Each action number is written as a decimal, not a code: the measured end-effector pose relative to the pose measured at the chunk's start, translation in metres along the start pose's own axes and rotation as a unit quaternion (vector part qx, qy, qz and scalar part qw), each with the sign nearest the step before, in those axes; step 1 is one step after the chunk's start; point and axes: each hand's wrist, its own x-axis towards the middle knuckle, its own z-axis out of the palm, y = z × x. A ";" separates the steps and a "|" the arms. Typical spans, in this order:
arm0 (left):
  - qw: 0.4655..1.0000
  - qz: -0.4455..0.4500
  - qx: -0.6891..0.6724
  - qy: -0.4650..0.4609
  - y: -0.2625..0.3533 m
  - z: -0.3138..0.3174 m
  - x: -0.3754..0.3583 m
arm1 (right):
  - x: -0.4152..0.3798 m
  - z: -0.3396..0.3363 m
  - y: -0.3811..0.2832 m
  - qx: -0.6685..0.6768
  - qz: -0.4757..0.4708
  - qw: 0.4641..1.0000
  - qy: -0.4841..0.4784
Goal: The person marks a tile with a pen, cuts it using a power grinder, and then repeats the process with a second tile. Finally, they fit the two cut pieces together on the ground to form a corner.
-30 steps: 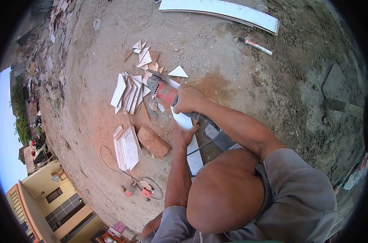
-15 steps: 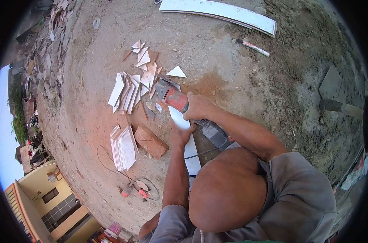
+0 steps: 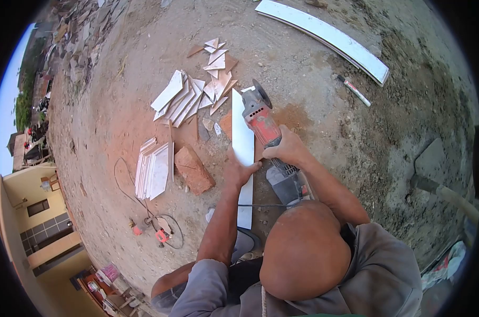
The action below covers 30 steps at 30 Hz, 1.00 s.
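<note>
My right hand (image 3: 288, 149) is wrapped round the body of a red and grey angle grinder (image 3: 264, 128). The grinder's dark disc (image 3: 261, 94) stands up beside the slanted far end of a long white tile strip (image 3: 243, 140). Gripping that strip near its middle, my left hand (image 3: 240, 169) has its thumb across the top face. A brick-coloured block (image 3: 226, 124) shows partly under the strip's far part. The grinder's grey rear housing (image 3: 287, 185) points back toward the body, and a dark cord crosses over the strip.
Left of the strip lie a reddish brick (image 3: 194, 170), a stack of cut tiles (image 3: 154, 169), another tile pile (image 3: 180, 99) and triangular offcuts (image 3: 216, 61). A marker (image 3: 354, 91) and long white strips (image 3: 329, 37) lie farther off. A shovel (image 3: 428, 177) rests at right; a plug and cable (image 3: 163, 235) lie left.
The grinder has come off the strip's far end to its right, and its disc now shows. The strip's slanted tip is uncovered. The whole view has shifted and turned slightly.
</note>
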 end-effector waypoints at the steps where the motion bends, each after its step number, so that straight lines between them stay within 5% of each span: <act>1: 0.999 0.034 -0.002 0.017 -0.001 0.001 -0.001 | 0.001 -0.003 0.001 0.037 0.003 0.999 0.021; 7: 0.953 0.185 0.047 0.236 0.018 0.002 -0.013 | 0.005 -0.020 0.014 0.111 -0.004 0.990 0.083; 11: 0.951 0.174 0.033 0.254 0.060 0.000 -0.002 | -0.002 -0.022 0.011 0.153 -0.029 0.985 0.079; 17: 0.961 0.179 -0.148 0.149 0.123 0.009 0.016 | -0.004 -0.021 0.001 0.157 -0.033 0.984 0.074; 22: 0.955 0.181 -0.085 0.218 0.132 0.017 0.018 | -0.010 -0.023 0.000 0.182 -0.053 0.980 0.066; 30: 0.967 0.153 -0.056 0.197 0.138 0.021 0.019 | -0.006 -0.021 0.008 0.173 -0.079 0.976 0.105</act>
